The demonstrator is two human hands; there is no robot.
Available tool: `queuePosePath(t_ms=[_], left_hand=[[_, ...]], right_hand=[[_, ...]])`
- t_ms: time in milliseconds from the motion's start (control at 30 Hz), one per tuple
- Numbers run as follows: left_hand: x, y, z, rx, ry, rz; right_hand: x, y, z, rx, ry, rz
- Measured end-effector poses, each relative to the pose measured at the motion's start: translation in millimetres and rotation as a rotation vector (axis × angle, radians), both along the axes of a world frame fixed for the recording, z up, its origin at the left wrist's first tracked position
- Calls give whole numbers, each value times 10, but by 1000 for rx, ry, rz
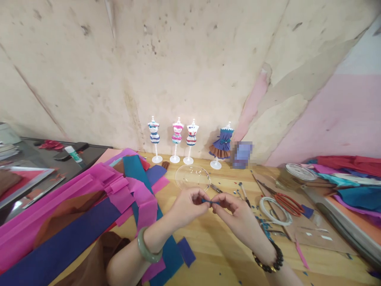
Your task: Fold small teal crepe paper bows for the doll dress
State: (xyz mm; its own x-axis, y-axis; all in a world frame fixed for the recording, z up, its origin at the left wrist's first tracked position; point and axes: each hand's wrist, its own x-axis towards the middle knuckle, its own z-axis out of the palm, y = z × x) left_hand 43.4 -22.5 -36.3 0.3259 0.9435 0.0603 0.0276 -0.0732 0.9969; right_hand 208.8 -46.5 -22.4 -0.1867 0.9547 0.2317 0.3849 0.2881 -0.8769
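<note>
Between my two hands, over the wooden table, is a small teal paper piece (211, 202), narrow at its middle like a bow. My left hand (190, 203) pinches one end of it with thumb and fingertips. The other end is gripped by my right hand (234, 211) in the same way; fingers cover part of the piece. Just beyond the hands lies a clear round dish (178, 178) with tiny pale beads. Behind stand three small white dress forms wrapped in coloured strips, and a dress form in a blue and brown ruffled dress (224, 140) with a teal bow.
Strips of magenta (89, 186), blue and teal paper cover the left side. On the right are orange-handled scissors (288, 204), a white ring-shaped coil (275, 211), teal scraps and folded coloured sheets (357, 198). A glue stick (73, 154) is at far left. The stained wall closes off the back.
</note>
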Motion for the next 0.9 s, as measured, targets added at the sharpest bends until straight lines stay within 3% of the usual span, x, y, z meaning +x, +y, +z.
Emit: queuePosePath(t_ms=[267, 433, 667, 900], left_hand=[[-18, -71, 88, 250, 235, 15], [-21, -78, 62, 370, 332, 37], [-22, -80, 89, 367, 328, 33], [-7, -64, 54, 232, 268, 36]], right_hand=[[33, 53, -12, -302, 280, 162], [48, 76, -38, -341, 279, 127], [66, 73, -33, -371, 290, 174], [81, 52, -29, -245, 130, 162]])
